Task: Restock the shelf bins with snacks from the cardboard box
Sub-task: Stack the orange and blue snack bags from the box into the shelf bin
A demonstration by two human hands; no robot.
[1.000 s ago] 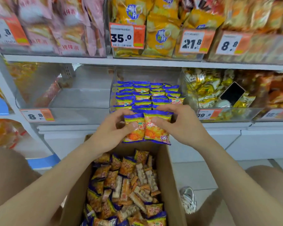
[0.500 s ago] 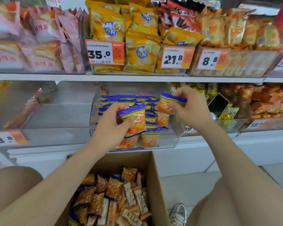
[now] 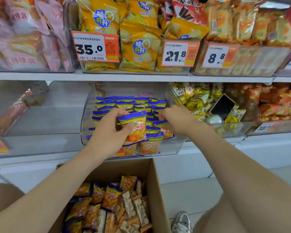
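Shop shelving [image 3: 40, 76] packed with snack bags [image 3: 138, 47]. Clear bin [image 3: 86, 118] on lower shelf, blue-orange packets [image 3: 124, 101] in rows inside. Left hand [image 3: 107, 133] pinching one packet [image 3: 137, 126] over bin front. Right hand [image 3: 176, 120] down inside bin, fingers curled among packets, can't tell if gripping anything. Cardboard box [image 3: 155, 190] below, more snacks [image 3: 111, 199] in it.

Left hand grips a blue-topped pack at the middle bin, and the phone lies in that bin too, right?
No: the head view shows the phone in the next bin rightward, among yellow packets. The left hand does grip the pack at the middle bin.
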